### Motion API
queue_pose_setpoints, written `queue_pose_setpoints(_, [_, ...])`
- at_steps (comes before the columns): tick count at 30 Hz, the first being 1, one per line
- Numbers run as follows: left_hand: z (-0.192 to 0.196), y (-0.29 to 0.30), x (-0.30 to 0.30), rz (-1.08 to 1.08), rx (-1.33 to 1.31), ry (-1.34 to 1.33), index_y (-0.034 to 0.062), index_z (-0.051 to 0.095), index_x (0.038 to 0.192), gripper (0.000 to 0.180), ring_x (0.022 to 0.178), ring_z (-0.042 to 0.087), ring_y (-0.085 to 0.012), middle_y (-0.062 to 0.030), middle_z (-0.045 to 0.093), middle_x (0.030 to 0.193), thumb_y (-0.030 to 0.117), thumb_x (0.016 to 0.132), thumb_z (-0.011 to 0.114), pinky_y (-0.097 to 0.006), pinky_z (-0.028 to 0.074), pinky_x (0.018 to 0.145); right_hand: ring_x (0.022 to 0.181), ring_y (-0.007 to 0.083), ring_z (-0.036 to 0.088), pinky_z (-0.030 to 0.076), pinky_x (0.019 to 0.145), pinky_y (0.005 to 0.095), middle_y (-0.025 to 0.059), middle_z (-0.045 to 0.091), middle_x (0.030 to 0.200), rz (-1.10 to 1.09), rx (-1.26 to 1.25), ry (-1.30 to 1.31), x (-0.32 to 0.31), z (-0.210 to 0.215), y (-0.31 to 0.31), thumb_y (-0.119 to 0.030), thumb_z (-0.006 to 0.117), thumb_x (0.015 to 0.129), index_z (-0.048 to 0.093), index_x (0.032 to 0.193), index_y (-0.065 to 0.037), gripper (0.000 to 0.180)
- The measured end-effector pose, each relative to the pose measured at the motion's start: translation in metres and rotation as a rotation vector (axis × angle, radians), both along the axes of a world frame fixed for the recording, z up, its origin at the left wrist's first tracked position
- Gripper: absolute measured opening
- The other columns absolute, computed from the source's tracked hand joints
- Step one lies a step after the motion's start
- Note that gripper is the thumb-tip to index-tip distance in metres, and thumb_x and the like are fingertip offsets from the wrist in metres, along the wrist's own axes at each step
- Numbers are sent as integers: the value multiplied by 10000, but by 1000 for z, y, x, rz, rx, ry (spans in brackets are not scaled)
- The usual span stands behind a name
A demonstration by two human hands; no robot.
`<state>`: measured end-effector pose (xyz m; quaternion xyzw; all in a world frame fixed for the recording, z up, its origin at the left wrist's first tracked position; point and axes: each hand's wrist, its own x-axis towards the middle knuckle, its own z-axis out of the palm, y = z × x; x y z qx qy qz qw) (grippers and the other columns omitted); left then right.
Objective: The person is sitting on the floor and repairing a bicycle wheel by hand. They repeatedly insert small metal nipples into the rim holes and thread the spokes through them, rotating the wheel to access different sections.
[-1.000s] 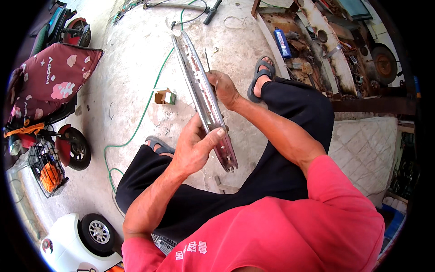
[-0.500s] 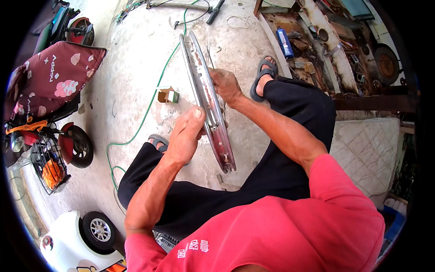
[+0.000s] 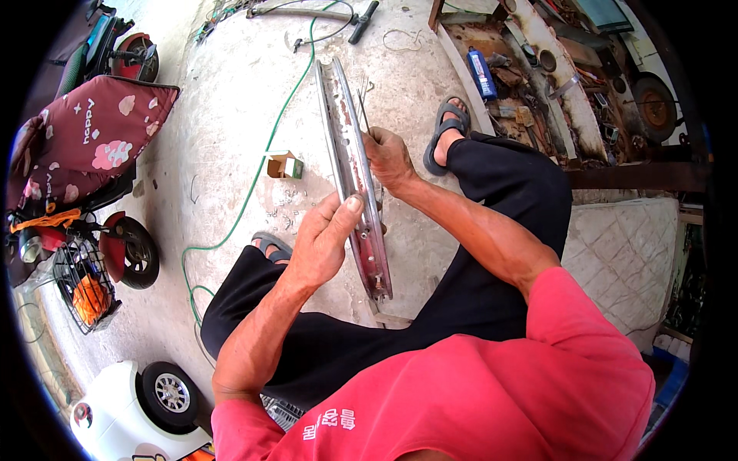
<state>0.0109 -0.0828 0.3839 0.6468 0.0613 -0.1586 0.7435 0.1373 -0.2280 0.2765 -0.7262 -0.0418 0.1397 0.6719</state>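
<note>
Metal rim [image 3: 355, 165] held between a seated person's two hands, viewed from above. The rim stands nearly edge-on in front of the knees, above the concrete floor [image 3: 223, 100], its far end tilted slightly to the left; holes and rust-coloured patches mark its channel. The left hand [image 3: 319, 244] grips the near half from the left: its thumb presses on the channel, and its fingers [image 3: 327, 207] close around the left edge, their tips hidden. The right hand [image 3: 390, 163] lies against the right edge, farther along, with fingers curled; the rim hides their tips, so whether they grasp it cannot be told. Thin rods [image 3: 364, 104] project just beyond this hand; their contact with it is unclear.

Floor, left of the rim: an open small box [image 3: 293, 168], with small metal pieces [image 3: 286, 217] scattered near it and a green hose [image 3: 282, 115] running past. Beyond the far end lies a pump with a black handle [image 3: 364, 21]. Upper right: a blue bottle [image 3: 481, 73] among cluttered parts.
</note>
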Motion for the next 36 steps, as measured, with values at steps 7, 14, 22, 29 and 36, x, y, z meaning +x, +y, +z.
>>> queue_pose_setpoints(7, [12,-1,3,2,-71,4,-30,588,1145,463,808,618,-138,-70,648,878,390,1033,428,-289,501,730,622,76,432,384,515,271,-20,482,637,-41,39,-14,-4,0,1,-648,734,750,549,686,-65,615])
queue_pose_setpoints(14, [13,2,1,-28,-5,8,-19,601,1098,468,765,622,-137,-84,660,844,408,1028,425,-286,502,703,649,38,455,394,550,215,-36,534,699,-2,49,63,-6,5,-1,-581,720,815,570,767,-64,541])
queue_pose_setpoints(22, [12,-1,-3,-46,48,4,-27,609,1059,478,753,604,-139,-93,671,815,415,1017,433,-295,483,700,557,65,405,348,499,239,-22,465,602,-24,210,72,-11,26,2,-655,570,870,510,643,-81,620])
queue_pose_setpoints(29, [12,-6,-5,-36,-18,8,-30,601,1084,478,778,600,-135,-88,673,850,415,1016,440,-294,483,728,545,85,420,357,535,247,-10,466,566,-27,189,152,-8,28,3,-695,468,911,500,617,-95,669])
queue_pose_setpoints(36, [18,-7,-7,-68,33,-19,-21,606,1075,443,776,591,-125,-76,668,854,388,1023,443,-285,480,721,549,78,420,360,529,253,-16,463,574,-80,117,90,-13,19,12,-714,476,895,500,621,-100,673])
